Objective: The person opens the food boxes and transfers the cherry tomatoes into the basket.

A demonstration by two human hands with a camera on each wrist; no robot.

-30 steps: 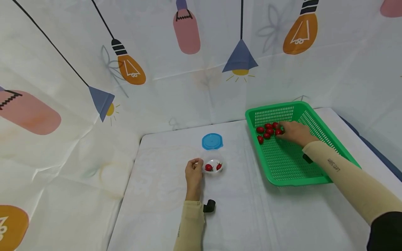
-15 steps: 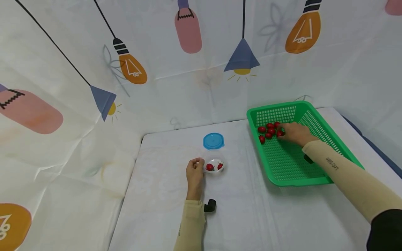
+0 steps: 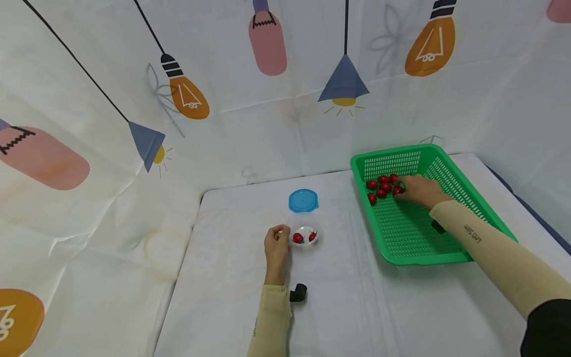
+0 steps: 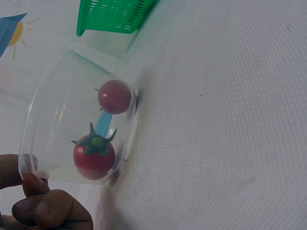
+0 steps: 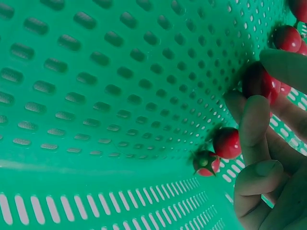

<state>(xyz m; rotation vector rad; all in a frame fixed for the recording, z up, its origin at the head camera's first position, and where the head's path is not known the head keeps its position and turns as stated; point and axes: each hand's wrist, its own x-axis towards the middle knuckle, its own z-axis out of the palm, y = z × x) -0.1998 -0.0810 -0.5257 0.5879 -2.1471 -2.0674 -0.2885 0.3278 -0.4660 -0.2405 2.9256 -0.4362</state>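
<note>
My left hand (image 3: 276, 253) pinches the rim of a clear plastic cup (image 4: 53, 120) between thumb and finger. Two cherry tomatoes, one with a green calyx (image 4: 94, 155) and one nearer the far side (image 4: 114, 97), lie inside the cup. Over at the right, my right hand (image 3: 418, 190) reaches into a green basket (image 3: 428, 259). Its thumb and fingers are around a cherry tomato (image 5: 256, 82), as the right wrist view shows. Several other cherry tomatoes (image 3: 381, 193) lie beside that hand on the basket's floor.
A blue lid (image 3: 303, 201) lies flat on the white table (image 3: 339, 307) behind the cup. A printed cloth wall (image 3: 267, 129) rises along the table's back and left side. The basket's raised walls surround the right hand.
The view shifts slightly between the first two frames. My left hand stays at the cup's rim, and my right hand stays at the tomato in the basket, with barely any finger movement.
</note>
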